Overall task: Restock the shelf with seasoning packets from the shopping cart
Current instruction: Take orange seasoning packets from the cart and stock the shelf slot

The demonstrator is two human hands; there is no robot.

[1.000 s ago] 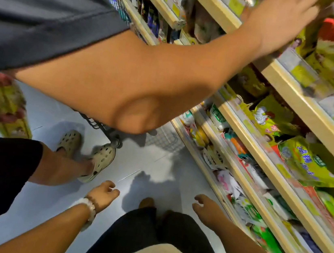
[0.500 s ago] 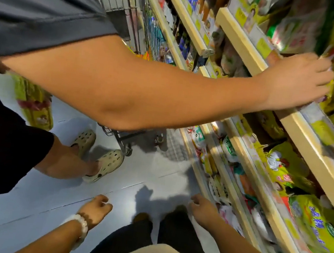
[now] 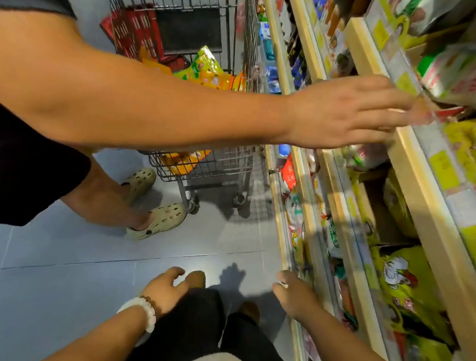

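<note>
Holding orange/green packets, wire cart, yellow bags on shelf

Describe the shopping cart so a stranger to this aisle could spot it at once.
Follow the shelf along the right side up the aisle, past the other person's outstretched arm. The shopping cart stands on the grey floor against the shelving, just beyond that person's beige clogs. It is the only grey wire basket on wheels, with yellow and orange seasoning packets piled inside.

A second person's bare arm crosses the aisle, beige clogs on grey floor tiles.
</note>
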